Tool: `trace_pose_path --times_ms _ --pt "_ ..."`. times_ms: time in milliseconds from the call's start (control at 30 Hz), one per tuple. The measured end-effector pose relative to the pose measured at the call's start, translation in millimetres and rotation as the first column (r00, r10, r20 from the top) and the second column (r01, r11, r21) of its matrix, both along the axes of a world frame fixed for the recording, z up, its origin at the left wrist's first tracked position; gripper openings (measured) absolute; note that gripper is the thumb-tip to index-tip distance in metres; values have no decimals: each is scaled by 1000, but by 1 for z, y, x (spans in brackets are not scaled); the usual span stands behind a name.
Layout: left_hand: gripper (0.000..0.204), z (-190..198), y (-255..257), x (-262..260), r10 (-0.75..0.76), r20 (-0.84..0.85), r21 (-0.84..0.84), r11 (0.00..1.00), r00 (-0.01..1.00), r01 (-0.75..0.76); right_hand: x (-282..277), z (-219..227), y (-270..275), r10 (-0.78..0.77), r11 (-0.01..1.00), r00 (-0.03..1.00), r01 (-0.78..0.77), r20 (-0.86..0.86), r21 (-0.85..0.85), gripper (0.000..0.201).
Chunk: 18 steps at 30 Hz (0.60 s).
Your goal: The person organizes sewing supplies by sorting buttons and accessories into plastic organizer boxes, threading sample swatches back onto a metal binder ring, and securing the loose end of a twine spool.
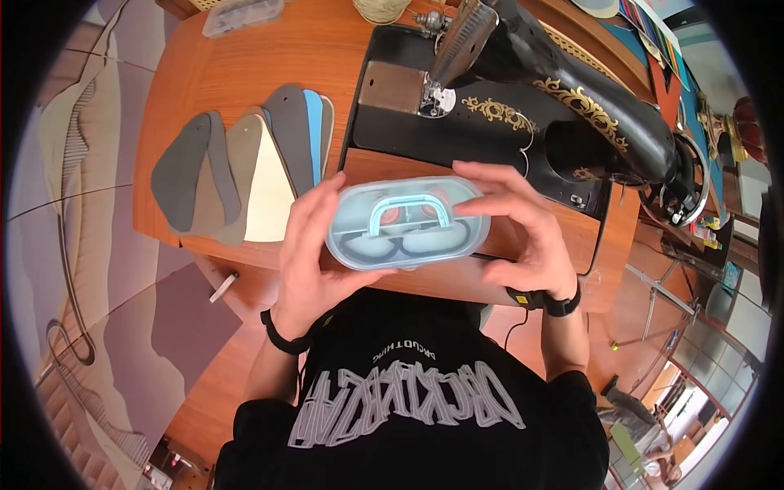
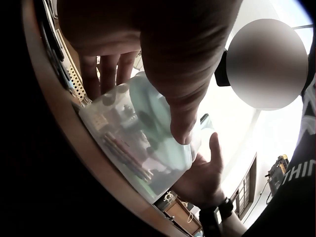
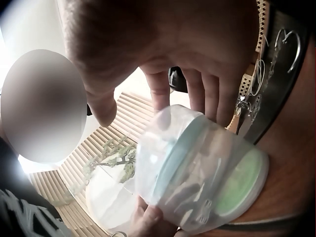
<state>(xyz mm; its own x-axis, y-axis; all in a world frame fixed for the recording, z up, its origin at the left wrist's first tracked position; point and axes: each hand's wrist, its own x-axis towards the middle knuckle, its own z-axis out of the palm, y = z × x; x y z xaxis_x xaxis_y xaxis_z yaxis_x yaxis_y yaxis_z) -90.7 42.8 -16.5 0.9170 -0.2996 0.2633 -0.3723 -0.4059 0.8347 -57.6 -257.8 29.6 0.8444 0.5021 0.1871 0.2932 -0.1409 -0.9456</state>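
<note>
A translucent plastic storage box [image 1: 408, 222] with a pale blue carrying handle [image 1: 408, 198] sits between the hands at the table's near edge. My left hand [image 1: 304, 263] grips its left end, thumb along the near side and fingers at the far side. At the right end, fingers of my right hand [image 1: 527, 233] reach over the rim, while the thumb stands away from the wall. Through the side of the box [image 2: 143, 138], the left wrist view shows small items stacked inside. A green layer [image 3: 242, 182] shows near the bottom in the right wrist view.
Behind the box stands a black sewing machine [image 1: 604, 106] with gold ornament. Several grey, tan, cream and blue flat pieces [image 1: 184, 180] lie fanned out on the left of the wooden table [image 1: 245, 57]. A clear case [image 1: 243, 15] and a yarn ball [image 1: 381, 8] are at the back.
</note>
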Motion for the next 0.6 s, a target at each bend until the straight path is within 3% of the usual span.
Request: trace_pose_path --times_ms 33,100,300,600 --pt "119 0 -1 3 -4 -3 1 1000 1000 4 -4 -2 1 -29 999 999 30 14 -39 58" --pt "96 0 -5 6 -40 229 -28 998 973 48 -11 -3 7 -72 993 997 75 35 -89 61" --pt "74 13 -11 4 13 142 -28 1000 990 -9 -21 -6 33 -186 968 974 204 130 -144 65" --pt "64 11 -11 0 -39 154 -25 999 987 43 -25 -21 46 -249 941 934 296 254 -166 64"
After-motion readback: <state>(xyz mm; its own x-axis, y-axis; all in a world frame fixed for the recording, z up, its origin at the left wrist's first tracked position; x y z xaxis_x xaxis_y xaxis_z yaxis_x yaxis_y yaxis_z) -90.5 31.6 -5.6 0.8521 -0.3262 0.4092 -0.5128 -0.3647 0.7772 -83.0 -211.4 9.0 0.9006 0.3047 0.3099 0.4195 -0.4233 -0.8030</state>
